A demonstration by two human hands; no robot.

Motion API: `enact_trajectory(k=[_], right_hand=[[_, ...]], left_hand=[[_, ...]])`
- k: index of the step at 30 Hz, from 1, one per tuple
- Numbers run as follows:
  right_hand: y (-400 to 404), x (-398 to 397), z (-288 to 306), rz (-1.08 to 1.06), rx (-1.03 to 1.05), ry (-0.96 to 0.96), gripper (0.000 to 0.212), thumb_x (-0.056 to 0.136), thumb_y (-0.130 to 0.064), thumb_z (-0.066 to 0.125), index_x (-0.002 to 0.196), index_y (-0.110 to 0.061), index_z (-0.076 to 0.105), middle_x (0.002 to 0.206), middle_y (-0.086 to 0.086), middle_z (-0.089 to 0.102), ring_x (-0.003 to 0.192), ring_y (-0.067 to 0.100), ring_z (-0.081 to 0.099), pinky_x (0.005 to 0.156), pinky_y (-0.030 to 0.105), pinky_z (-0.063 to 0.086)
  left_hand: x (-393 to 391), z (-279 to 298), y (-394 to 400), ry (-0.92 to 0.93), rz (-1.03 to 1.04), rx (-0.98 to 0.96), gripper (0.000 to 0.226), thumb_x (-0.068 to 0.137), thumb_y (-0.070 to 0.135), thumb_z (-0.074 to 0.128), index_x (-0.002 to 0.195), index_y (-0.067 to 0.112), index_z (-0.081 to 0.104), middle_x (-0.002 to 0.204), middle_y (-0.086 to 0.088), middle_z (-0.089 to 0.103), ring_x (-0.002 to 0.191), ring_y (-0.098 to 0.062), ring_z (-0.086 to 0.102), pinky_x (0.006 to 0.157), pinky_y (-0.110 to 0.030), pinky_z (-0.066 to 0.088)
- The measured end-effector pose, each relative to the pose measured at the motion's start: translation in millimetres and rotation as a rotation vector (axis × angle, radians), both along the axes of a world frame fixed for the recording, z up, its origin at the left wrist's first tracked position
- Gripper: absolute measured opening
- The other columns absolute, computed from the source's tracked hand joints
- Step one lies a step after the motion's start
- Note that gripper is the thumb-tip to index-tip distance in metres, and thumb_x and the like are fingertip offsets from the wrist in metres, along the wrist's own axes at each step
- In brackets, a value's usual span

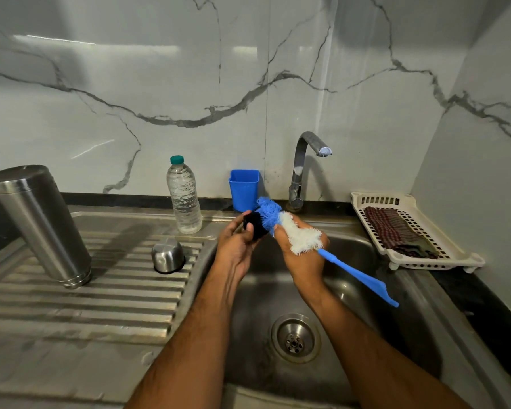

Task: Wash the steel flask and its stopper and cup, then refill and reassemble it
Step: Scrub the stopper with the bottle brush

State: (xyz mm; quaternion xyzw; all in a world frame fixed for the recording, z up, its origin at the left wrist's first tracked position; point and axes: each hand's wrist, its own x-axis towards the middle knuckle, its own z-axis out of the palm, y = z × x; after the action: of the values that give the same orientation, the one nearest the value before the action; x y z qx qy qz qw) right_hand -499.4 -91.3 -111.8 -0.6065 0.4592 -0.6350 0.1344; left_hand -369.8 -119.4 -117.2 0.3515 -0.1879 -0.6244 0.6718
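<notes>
The stainless steel sink and its ribbed drainboard occupy the lower field; the tap stands at the rear rim with no water visible at the spout. The steel flask stands inverted on the drainboard at far left, mouth down, tilted in the wide-angle view. Judged rigid, fairly heavy and slippery when wet, it is best taken around mid-body with a full wrap of the hand. A white plastic basket holding a checked cloth rests on the counter to the right of the basin. A clear plastic water bottle with a green cap stands at the back of the drainboard, and a blue plastic container stands just beside the tap. The bottle brush is clamped in the right hand, fingers closed over the white bristle section, blue handle trailing toward the lower right. The steel cup sits upside down on the drainboard, near the basin edge; it is light and smooth, so grip it across the rim. The left hand pinches the black stopper above the basin, the blue bristle tip touching it. The stopper is small, hard and probably soapy; hold it by its sides, over the basin.
</notes>
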Motion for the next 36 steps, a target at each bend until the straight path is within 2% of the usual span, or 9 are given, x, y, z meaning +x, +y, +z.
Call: enact_trajectory(k=[6,10,15,19,22,25,28,33,36], right_hand=[[-3,1,-3,0.015,0.021,0.046,0.011,0.092,-0.027,0.068,0.089,-0.016,0.068,0.072,0.000,0.065,0.066,0.021,0.065,0.061,0.039,0.055],[2,8,-7,0.000,0.105,0.023,0.014,0.086,-0.030,0.073,0.080,-0.017,0.070,0.066,0.000,0.065,0.059,0.016,0.061,0.056,0.034,0.053],[-4,0,1,0.018,0.024,-0.022,0.017,0.089,-0.023,0.070,0.098,-0.008,0.074,0.084,-0.002,0.073,0.076,0.007,0.069,0.068,0.027,0.057],[-5,-3,1,-0.010,0.025,-0.005,0.012,0.090,-0.017,0.072,0.100,-0.011,0.074,0.088,0.000,0.075,0.078,0.016,0.071,0.071,0.028,0.057],[2,2,-9,0.051,0.190,-0.011,0.015,0.089,-0.015,0.075,0.103,-0.009,0.076,0.089,0.001,0.073,0.083,0.012,0.069,0.072,0.025,0.053],[7,8,-8,0.273,0.355,-0.212,0.032,0.091,-0.026,0.071,0.122,-0.019,0.070,0.121,0.001,0.069,0.112,0.009,0.066,0.092,0.024,0.054],[-4,6,1,-0.004,0.208,-0.036,0.014,0.089,-0.018,0.075,0.100,-0.010,0.076,0.089,0.009,0.075,0.086,0.030,0.073,0.076,0.038,0.059],[-2,2,-2,-0.048,0.098,0.060,0.011,0.090,-0.017,0.073,0.081,-0.012,0.069,0.068,0.012,0.066,0.059,0.006,0.055,0.056,0.015,0.046],[-3,7,-4,-0.030,0.157,0.037,0.018,0.088,-0.025,0.073,0.078,-0.011,0.070,0.068,0.017,0.064,0.057,0.016,0.053,0.056,0.026,0.050]], left_hand=[[-6,3,-1,0.056,-0.023,-0.038,0.033,0.103,0.010,0.053,0.132,-0.003,0.057,0.129,-0.022,0.066,0.121,-0.034,0.064,0.108,-0.050,0.048],[-3,-2,-1,0.014,0.014,-0.087,0.028,0.092,-0.001,0.063,0.120,-0.001,0.067,0.121,-0.020,0.070,0.120,-0.036,0.064,0.108,-0.051,0.049],[-3,5,4,-0.029,-0.042,-0.122,0.047,0.091,-0.019,0.053,0.135,-0.005,0.058,0.133,-0.019,0.064,0.123,-0.032,0.062,0.097,-0.039,0.057],[-9,7,7,0.018,-0.035,-0.102,0.037,0.098,-0.009,0.050,0.134,-0.005,0.057,0.133,-0.020,0.064,0.117,-0.032,0.065,0.078,-0.034,0.063],[-4,3,3,0.086,0.049,-0.015,0.020,0.100,-0.003,0.052,0.116,-0.003,0.064,0.128,-0.022,0.064,0.102,-0.030,0.067,0.072,-0.038,0.063],[-4,3,5,0.047,0.027,0.022,0.014,0.097,0.001,0.059,0.110,-0.002,0.065,0.123,-0.022,0.067,0.098,-0.030,0.070,0.070,-0.039,0.064],[-8,4,5,-0.050,-0.001,-0.022,0.029,0.094,-0.012,0.056,0.121,-0.005,0.063,0.122,-0.022,0.068,0.109,-0.034,0.067,0.082,-0.044,0.063],[-9,2,2,-0.031,0.062,0.016,0.029,0.096,-0.012,0.053,0.123,-0.008,0.061,0.117,-0.020,0.068,0.109,-0.033,0.066,0.092,-0.047,0.057],[-1,3,1,0.151,0.085,0.071,0.016,0.100,-0.005,0.047,0.112,-0.008,0.057,0.114,-0.023,0.064,0.098,-0.034,0.065,0.095,-0.051,0.055]])
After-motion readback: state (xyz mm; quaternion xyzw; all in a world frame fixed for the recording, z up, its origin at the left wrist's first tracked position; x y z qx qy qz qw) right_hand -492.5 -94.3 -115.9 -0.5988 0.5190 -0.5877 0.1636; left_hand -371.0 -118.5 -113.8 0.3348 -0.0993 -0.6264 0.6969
